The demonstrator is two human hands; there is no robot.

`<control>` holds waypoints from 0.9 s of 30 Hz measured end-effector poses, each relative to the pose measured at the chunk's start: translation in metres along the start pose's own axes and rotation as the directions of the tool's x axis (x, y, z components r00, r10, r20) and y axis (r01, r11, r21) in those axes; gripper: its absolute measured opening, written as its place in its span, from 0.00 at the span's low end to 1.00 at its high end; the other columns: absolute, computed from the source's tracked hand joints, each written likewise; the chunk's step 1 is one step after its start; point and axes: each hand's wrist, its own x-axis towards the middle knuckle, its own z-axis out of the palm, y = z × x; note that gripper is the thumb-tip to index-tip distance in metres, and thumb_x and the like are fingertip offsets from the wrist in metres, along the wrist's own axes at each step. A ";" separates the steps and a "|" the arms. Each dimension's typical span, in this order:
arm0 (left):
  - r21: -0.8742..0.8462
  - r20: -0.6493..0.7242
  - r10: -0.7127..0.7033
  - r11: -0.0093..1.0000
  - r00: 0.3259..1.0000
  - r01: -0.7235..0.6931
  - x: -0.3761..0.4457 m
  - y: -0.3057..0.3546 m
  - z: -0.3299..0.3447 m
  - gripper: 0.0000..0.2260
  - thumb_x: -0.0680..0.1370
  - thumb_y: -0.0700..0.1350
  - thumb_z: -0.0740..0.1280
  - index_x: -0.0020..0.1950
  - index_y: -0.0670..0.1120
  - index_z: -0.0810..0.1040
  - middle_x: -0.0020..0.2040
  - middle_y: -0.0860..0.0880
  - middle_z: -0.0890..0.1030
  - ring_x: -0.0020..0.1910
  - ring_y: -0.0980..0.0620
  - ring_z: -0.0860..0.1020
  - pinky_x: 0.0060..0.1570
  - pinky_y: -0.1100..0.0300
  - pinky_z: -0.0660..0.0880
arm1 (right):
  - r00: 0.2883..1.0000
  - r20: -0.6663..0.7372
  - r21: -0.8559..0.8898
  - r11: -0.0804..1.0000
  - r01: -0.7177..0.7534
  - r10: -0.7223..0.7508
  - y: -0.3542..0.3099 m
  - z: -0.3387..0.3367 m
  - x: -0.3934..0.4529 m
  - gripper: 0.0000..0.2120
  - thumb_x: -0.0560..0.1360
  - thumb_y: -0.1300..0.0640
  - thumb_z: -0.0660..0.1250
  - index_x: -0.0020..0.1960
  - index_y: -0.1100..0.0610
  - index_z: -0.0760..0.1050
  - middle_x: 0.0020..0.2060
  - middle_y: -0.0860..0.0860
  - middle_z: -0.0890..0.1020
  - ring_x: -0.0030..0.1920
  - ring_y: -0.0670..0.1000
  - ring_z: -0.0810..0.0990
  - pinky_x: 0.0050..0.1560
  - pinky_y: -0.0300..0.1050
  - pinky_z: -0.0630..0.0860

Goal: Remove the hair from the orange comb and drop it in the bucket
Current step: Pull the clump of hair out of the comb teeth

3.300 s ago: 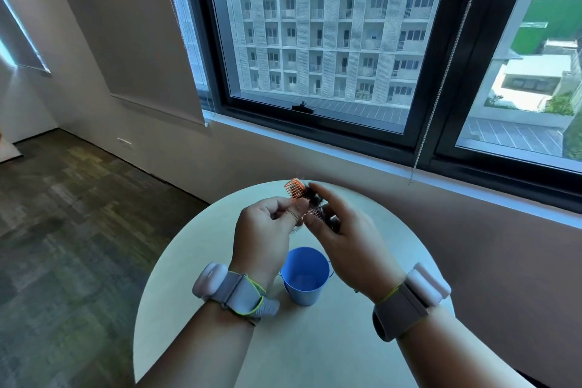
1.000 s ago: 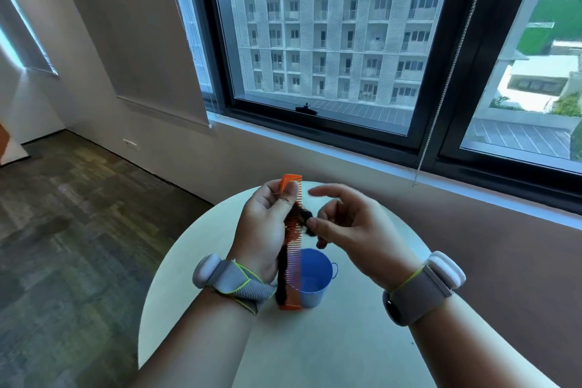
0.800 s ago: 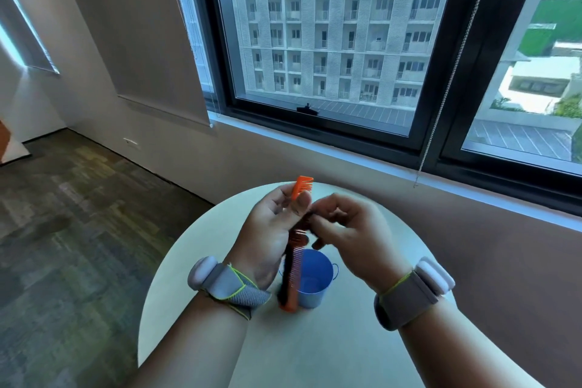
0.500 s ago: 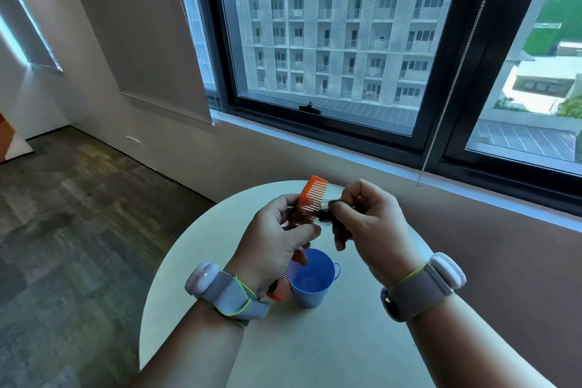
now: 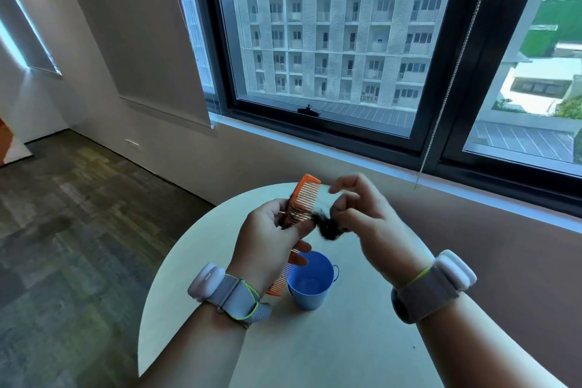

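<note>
While the right hand (image 5: 368, 227) pinches a dark clump of hair (image 5: 329, 226) just right of the teeth, the left hand (image 5: 271, 241) grips the orange comb (image 5: 302, 201) around its middle, tilted, above the round table (image 5: 315, 350). Below the hands, on the table, stands the blue bucket (image 5: 310, 283), the comb's near end at its left rim.

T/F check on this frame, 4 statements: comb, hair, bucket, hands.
1. The left hand grips the orange comb. True.
2. The clump of hair already lies in the blue bucket. False: the right hand pinches it beside the comb's teeth, above the bucket.
3. The bucket stands upright on the round table. True.
4. The comb lies flat on the table. False: it is held up in the air, tilted.
</note>
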 end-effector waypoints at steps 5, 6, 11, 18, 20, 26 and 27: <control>-0.058 0.054 0.011 0.998 0.998 -0.008 0.001 0.008 0.002 0.04 0.80 0.40 0.68 0.52 0.47 0.81 0.38 0.45 0.83 0.30 0.46 0.81 0.30 0.55 0.78 | 0.994 -0.009 -0.418 0.904 0.094 -0.108 0.001 0.016 -0.004 0.16 0.68 0.54 0.79 0.49 0.48 0.74 0.43 0.47 0.82 0.40 0.46 0.79 0.39 0.37 0.77; -0.066 0.083 0.017 0.998 0.996 -0.012 0.001 0.009 0.002 0.04 0.81 0.41 0.66 0.53 0.47 0.81 0.37 0.46 0.82 0.30 0.46 0.80 0.28 0.55 0.77 | 0.996 -0.038 -0.314 0.948 0.061 -0.076 0.001 0.018 -0.004 0.14 0.69 0.57 0.79 0.48 0.51 0.76 0.40 0.50 0.82 0.36 0.48 0.79 0.34 0.42 0.78; -0.143 0.114 0.003 0.990 0.993 0.013 -0.001 0.011 -0.006 0.08 0.80 0.49 0.67 0.57 0.49 0.80 0.36 0.47 0.79 0.24 0.49 0.73 0.23 0.60 0.70 | 0.992 -0.123 -0.290 0.957 -0.015 -0.022 -0.003 0.011 0.000 0.05 0.73 0.63 0.74 0.42 0.54 0.81 0.27 0.48 0.80 0.26 0.46 0.76 0.30 0.39 0.73; -0.003 0.045 0.129 0.992 0.991 -0.129 -0.007 0.007 0.002 0.14 0.74 0.45 0.75 0.56 0.53 0.75 0.29 0.49 0.75 0.24 0.50 0.70 0.25 0.59 0.69 | 0.989 -0.134 -0.602 0.798 -0.030 -0.063 0.014 0.017 0.005 0.05 0.74 0.62 0.69 0.45 0.54 0.83 0.37 0.47 0.83 0.38 0.45 0.79 0.41 0.40 0.74; -0.024 0.000 0.109 0.994 0.994 -0.109 -0.005 0.005 0.000 0.09 0.77 0.43 0.71 0.55 0.52 0.76 0.31 0.49 0.75 0.24 0.51 0.69 0.24 0.60 0.67 | 0.985 -0.152 -0.574 0.819 -0.022 -0.080 0.017 0.016 0.004 0.05 0.76 0.61 0.70 0.46 0.53 0.84 0.39 0.47 0.83 0.40 0.46 0.81 0.45 0.41 0.75; -0.200 -0.062 0.028 0.979 0.998 -0.040 0.000 0.001 -0.017 0.12 0.85 0.44 0.58 0.50 0.45 0.80 0.35 0.43 0.79 0.26 0.47 0.75 0.27 0.58 0.70 | 0.973 -0.230 -0.307 0.949 -0.074 0.002 0.007 0.006 0.000 0.11 0.77 0.66 0.66 0.47 0.51 0.82 0.34 0.52 0.84 0.33 0.46 0.80 0.40 0.46 0.77; -0.208 -0.028 0.027 0.978 0.999 -0.032 0.000 0.000 -0.018 0.12 0.84 0.48 0.59 0.51 0.46 0.81 0.36 0.43 0.78 0.26 0.48 0.73 0.26 0.59 0.68 | 0.974 -0.227 -0.309 0.948 -0.072 0.000 0.007 0.006 0.000 0.10 0.77 0.65 0.68 0.46 0.51 0.82 0.33 0.51 0.83 0.31 0.47 0.79 0.38 0.45 0.77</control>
